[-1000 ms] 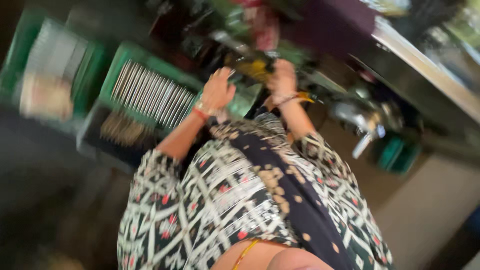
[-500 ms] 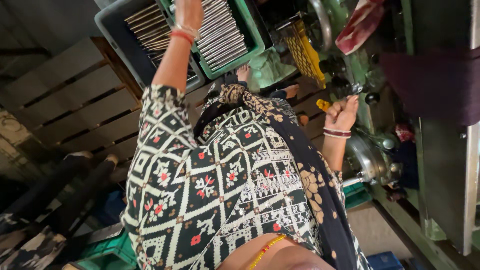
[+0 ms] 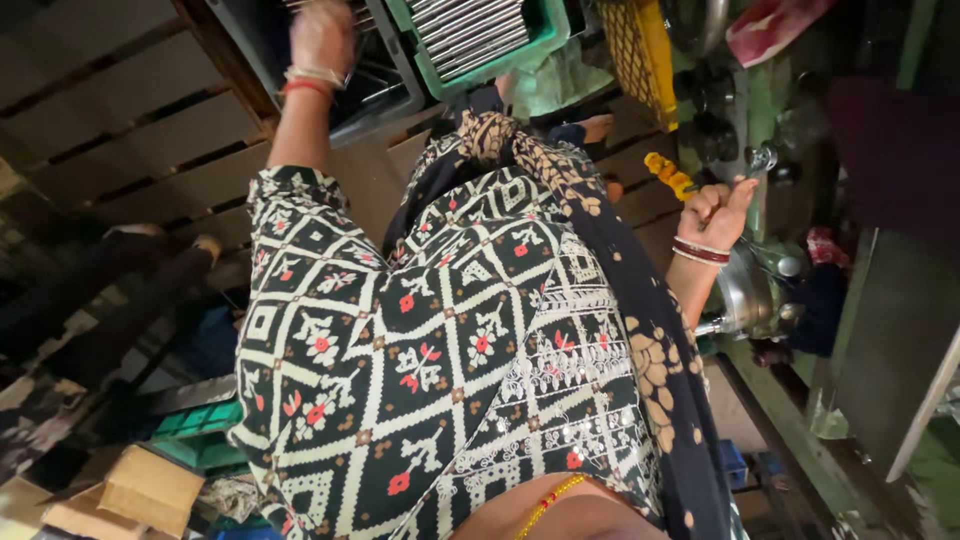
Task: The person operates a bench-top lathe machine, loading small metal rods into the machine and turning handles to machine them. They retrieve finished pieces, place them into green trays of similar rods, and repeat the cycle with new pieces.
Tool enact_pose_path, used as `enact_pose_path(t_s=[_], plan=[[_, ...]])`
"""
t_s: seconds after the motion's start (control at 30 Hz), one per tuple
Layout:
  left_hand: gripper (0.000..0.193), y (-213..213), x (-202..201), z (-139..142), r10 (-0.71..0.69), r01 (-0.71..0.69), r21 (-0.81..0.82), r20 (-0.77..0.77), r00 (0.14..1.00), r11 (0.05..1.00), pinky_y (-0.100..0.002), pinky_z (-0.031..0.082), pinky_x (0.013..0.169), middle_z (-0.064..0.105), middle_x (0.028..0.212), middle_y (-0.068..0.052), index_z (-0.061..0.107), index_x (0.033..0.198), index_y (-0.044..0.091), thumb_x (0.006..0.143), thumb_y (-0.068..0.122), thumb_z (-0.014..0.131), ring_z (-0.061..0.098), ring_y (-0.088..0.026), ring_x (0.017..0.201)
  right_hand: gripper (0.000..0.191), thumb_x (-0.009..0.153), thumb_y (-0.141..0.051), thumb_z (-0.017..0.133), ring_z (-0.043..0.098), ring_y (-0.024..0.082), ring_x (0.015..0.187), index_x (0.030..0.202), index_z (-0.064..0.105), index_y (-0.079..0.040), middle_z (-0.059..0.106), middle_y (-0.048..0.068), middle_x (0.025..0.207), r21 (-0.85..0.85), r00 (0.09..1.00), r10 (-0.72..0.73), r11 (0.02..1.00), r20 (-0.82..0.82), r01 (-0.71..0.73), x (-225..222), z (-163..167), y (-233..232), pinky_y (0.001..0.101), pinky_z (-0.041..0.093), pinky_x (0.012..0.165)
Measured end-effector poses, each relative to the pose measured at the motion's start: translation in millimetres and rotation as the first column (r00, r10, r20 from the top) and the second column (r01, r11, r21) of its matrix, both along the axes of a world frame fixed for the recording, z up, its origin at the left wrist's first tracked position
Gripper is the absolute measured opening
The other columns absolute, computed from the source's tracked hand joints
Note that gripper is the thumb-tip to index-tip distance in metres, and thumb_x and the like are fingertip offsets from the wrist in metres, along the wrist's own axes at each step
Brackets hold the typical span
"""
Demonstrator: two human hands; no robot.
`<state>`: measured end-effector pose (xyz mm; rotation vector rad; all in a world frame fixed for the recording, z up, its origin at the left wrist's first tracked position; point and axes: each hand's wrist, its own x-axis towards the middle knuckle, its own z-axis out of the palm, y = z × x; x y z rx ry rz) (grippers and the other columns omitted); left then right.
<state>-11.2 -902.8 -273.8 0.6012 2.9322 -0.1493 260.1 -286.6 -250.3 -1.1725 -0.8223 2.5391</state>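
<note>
Wooden slatted floor, dim workshop. Left hand blurred over dark crate; finger state not discernible, grip unclear. Green crate of metal rods just beside. Right hand fisted around machine lever. Best: steady lever, pick single rod, avoid snagging sleeve.

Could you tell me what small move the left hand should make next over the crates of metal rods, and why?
Probably lower the left hand a little and close it on a few rods. It is raised over the grey crate, blurred, so its grip cannot be read. The green crate beside it holds rods too. The right hand is closed on a yellow-handled lever at the machine.
</note>
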Motion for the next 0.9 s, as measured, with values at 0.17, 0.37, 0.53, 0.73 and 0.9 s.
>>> enact_pose_path(t_s=[0.17,0.37,0.53,0.73,0.9], plan=[[0.019,30.0,35.9,-32.4,-0.053,0.032,0.112,0.190,0.980,0.993,-0.044,0.051,0.093,0.071,0.112,-0.014,0.075,0.100,0.008,0.096,0.016,0.058,0.066,-0.031,0.108,0.024,0.110,-0.035,0.064,0.024,0.008,0.058,0.109,0.056,-0.012,0.028,-0.005,0.070,0.054,0.998,0.036,0.998,0.054,-0.039,-15.3,8.8,7.6,0.0220,0.021,0.045],[0.025,42.7,27.3,-50.9,-0.187,0.205,-0.013,0.350,0.918,0.979,-0.049,0.041,0.100,0.067,0.126,-0.009,0.075,0.110,0.017,0.097,0.021,0.054,0.059,-0.029,0.118,0.024,0.106,-0.037,0.066,0.023,0.007,0.053,0.105,0.056,-0.015,0.028,-0.006,0.065,0.188,0.991,0.098,0.975,0.096,-0.115,-43.5,29.7,6.5,0.0230,0.019,0.044],[0.032,32.2,24.0,-54.4,-0.161,0.223,-0.119,0.387,0.908,0.968,-0.048,0.043,0.095,0.064,0.130,-0.013,0.073,0.123,0.019,0.098,0.022,0.053,0.057,-0.033,0.120,0.026,0.108,-0.038,0.066,0.024,0.006,0.055,0.106,0.056,-0.014,0.029,-0.006,0.069,0.142,0.994,0.100,0.984,0.037,-0.105,-39.6,24.7,-4.6,0.0228,0.018,0.046],[0.040,31.8,24.2,-59.9,-0.193,0.375,-0.249,0.541,0.819,0.893,-0.046,0.040,0.112,0.058,0.149,-0.008,0.061,0.146,0.018,0.107,0.022,0.052,0.054,-0.028,0.135,0.026,0.106,-0.040,0.065,0.024,0.005,0.050,0.102,0.057,-0.016,0.029,-0.008,0.064,0.139,0.997,0.032,0.989,0.072,-0.042,-24.7,15.8,-23.9,0.0221,0.019,0.042],[0.080,23.2,30.1,-40.4,-0.150,0.508,-0.437,0.631,0.761,0.742,-0.043,0.035,0.114,0.042,0.158,-0.011,0.052,0.153,0.019,0.076,0.017,0.076,0.042,-0.030,0.141,0.019,0.108,-0.034,0.060,0.036,0.010,0.050,0.101,0.057,-0.016,0.039,-0.004,0.064,0.279,0.987,-0.065,0.960,0.144,0.023,-27.8,24.5,-43.8,0.0267,0.028,0.042]])
